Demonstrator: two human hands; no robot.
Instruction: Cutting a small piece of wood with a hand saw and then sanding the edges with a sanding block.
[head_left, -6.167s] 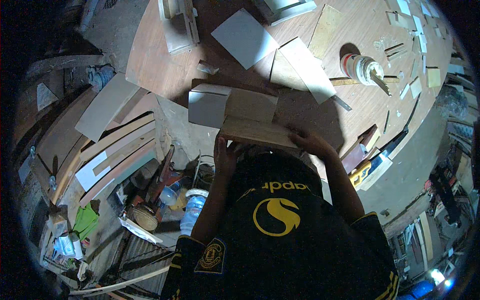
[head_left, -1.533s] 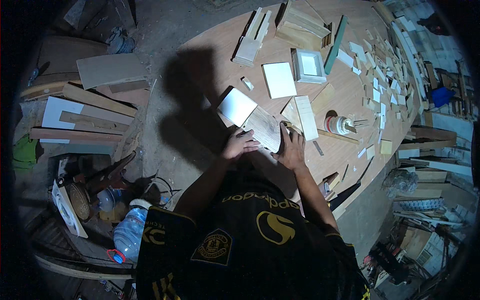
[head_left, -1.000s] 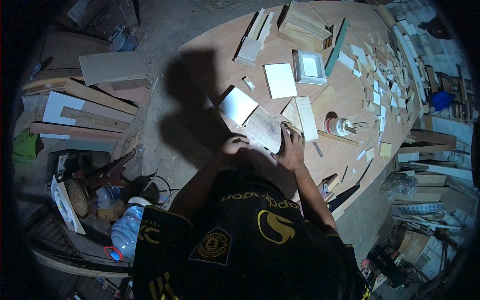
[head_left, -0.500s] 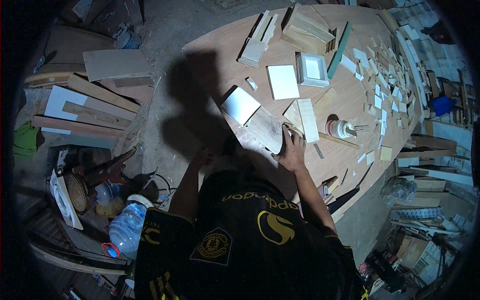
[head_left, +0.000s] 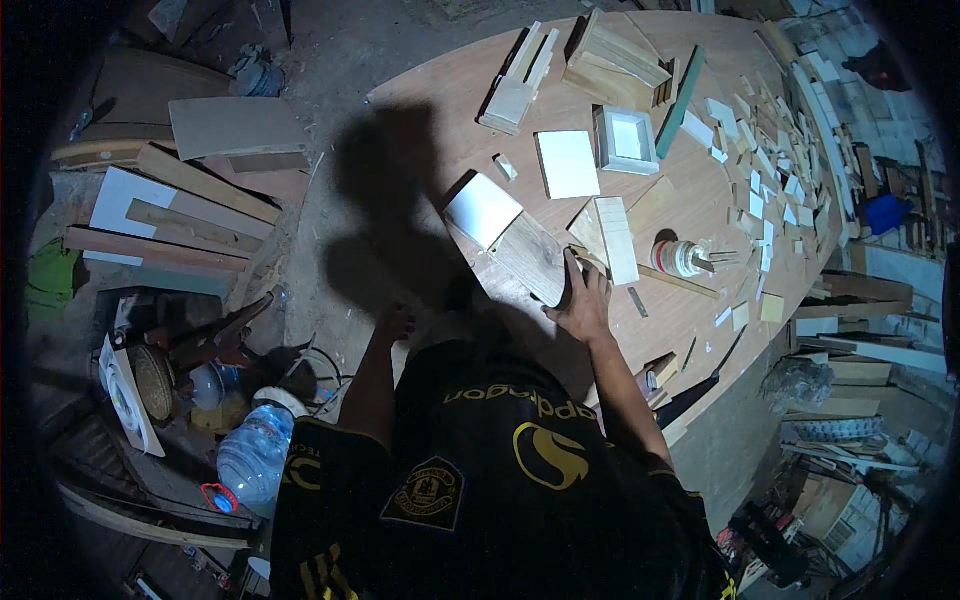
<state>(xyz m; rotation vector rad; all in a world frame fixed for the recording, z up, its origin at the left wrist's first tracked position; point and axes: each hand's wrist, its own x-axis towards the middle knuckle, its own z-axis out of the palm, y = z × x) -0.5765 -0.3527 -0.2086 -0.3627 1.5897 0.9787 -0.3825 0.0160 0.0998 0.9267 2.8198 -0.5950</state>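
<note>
At the table's near edge my right hand (head_left: 583,305) is closed around the near end of a grey-brown wood-grain board (head_left: 530,254), thumb and fingers on either side of it. The board lies slanted, its far end against a white square panel (head_left: 483,211). My left hand (head_left: 396,322) hangs in shadow off the table's left edge, its fingers curled and apparently around nothing. Just beyond the right hand lie pale wooden pieces (head_left: 617,241) and a long thin strip (head_left: 680,281).
Farther back on the round-edged table (head_left: 450,100) are another white panel (head_left: 568,164), a grey frame box (head_left: 626,140), a wooden box (head_left: 612,65) and a green strip (head_left: 680,103). A jar (head_left: 679,257) and many scraps (head_left: 765,190) lie right. A blue water bottle (head_left: 250,455) stands lower left.
My left hand has risen slightly and shifted a little left, away from the table edge. The right hand and the board look unmoved.
</note>
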